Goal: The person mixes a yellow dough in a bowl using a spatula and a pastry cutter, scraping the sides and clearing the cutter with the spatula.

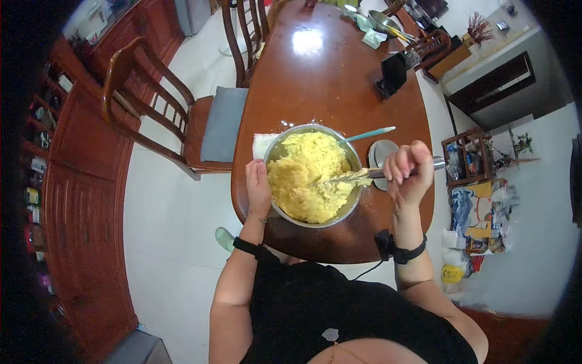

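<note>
A metal bowl full of lumpy yellow mash stands near the front end of the wooden table. My left hand grips the bowl's rim on its left side. In my right hand, fingers wrapped round the metal handle, is a whisk. It lies slanted over the mash, its far end sunk in and its wires coated with yellow clumps. A spatula with a turquoise handle leans out over the bowl's upper right rim; its blade is hidden. Beside the bowl is a round grey disc-shaped object, partly behind the whisk.
A white cloth lies partly under the bowl. On the table stands a dark tablet-like screen at right; another metal bowl sits farther back. A chair with a grey cushion is at the left edge.
</note>
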Demonstrator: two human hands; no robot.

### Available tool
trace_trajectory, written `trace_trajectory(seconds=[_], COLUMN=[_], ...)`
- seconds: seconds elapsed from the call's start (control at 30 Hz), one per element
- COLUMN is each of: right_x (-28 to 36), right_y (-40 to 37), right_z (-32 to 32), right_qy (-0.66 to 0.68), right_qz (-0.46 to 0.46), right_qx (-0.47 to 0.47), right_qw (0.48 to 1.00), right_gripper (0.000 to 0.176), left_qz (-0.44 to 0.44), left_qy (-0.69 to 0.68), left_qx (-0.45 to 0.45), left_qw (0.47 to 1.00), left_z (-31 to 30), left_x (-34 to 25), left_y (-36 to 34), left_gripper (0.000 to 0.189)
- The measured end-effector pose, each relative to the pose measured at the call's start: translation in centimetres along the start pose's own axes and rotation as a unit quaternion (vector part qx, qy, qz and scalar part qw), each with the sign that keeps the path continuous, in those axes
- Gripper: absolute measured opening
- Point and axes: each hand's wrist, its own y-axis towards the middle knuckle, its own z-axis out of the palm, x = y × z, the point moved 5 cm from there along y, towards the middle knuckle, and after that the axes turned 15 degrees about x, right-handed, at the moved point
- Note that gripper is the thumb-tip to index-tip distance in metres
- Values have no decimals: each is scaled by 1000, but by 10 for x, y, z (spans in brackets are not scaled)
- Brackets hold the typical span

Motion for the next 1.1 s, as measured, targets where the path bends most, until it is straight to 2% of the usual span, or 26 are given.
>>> trace_trajectory(seconds=[0.07, 0.1, 0.17, 0.2, 0.3, 0.33, 0.37, 0.47, 0.53, 0.7, 0.77, 0.87, 0.97, 1.1], right_x=[16, 22, 18, 9, -47, -70, -87, -111, -123, -91, -73, -48, -22, 6], right_y=[4, 10, 23, 30, 52, 56, 61, 66, 60, 23, 8, -11, -12, -2], right_z=[2, 4, 3, 4, 1, -2, -6, -22, -26, -16, -10, -16, -26, -7], right_qy=[-27, -1, 17, -25, -58, -39, -56, -14, 69, 69, 46, 33, 52, 7], right_qz=[-54, -95, -104, -103, -66, -11, 6, 62, 165, 160, 143, 127, 69, -2], right_qx=[-33, -13, -16, -30, -61, -57, -49, -62, -100, -67, -5, 10, -17, 11], right_qw=[998, 995, 994, 994, 994, 998, 997, 996, 979, 982, 989, 991, 996, 1000], right_gripper=[30, 30, 30, 29, 22, 22, 25, 27, 29, 30, 31, 30, 29, 29], left_qz=[-13, -15, -12, -13, -24, -20, -17, -35, -33, -48, -39, -52, -51, -51], left_qy=[10, 8, 4, 2, 10, 10, 11, -21, -13, -15, 15, -13, -15, -6], left_qx=[-2, -2, -8, -7, -22, -24, -26, -44, -46, -63, -62, -58, -41, -33], left_qw=[1000, 1000, 1000, 1000, 999, 999, 999, 998, 998, 997, 997, 997, 998, 998], left_z=[0, 1, 1, 2, 1, 1, 1, 2, 2, 2, 1, 1, 1, 0], left_x=[-2, -3, -6, -6, -4, -4, -4, -11, -9, -9, -5, -7, -7, -5], left_y=[-1, -2, -3, -4, -7, -7, -7, -7, -7, -8, -9, -10, -9, -8], left_gripper=[30, 30, 30, 30, 30, 30, 30, 27, 27, 27, 27, 28, 29, 29])
